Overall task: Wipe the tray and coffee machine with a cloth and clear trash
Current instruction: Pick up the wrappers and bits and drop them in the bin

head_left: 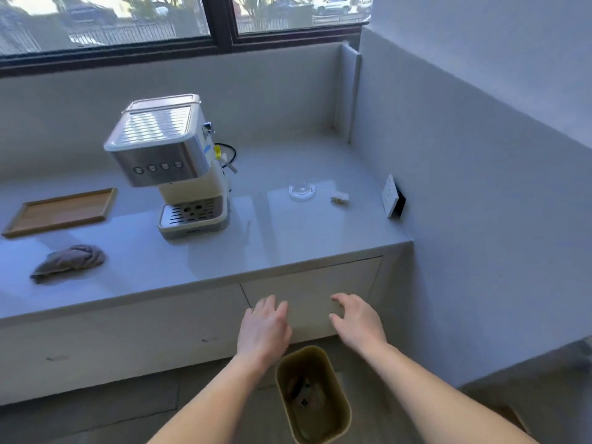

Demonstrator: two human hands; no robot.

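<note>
Fingers of the left hand are relaxed and slightly spread, holding nothing. Those of the right hand are likewise loose, a little curled, and empty. Both hands hover palm down in front of the white cabinet front below the table edge, above an olive bin that stands on the floor with some dark rubbish inside.

On the table, the coffee machine stands upright near the middle. The wooden tray lies to its left, apart from it. The grey cloth lies bunched in front of the tray, near the table's front edge. To the right of the machine lie a clear glass dish and, just beside it, a small crumpled scrap of paper. A white socket sits on the right wall.
</note>
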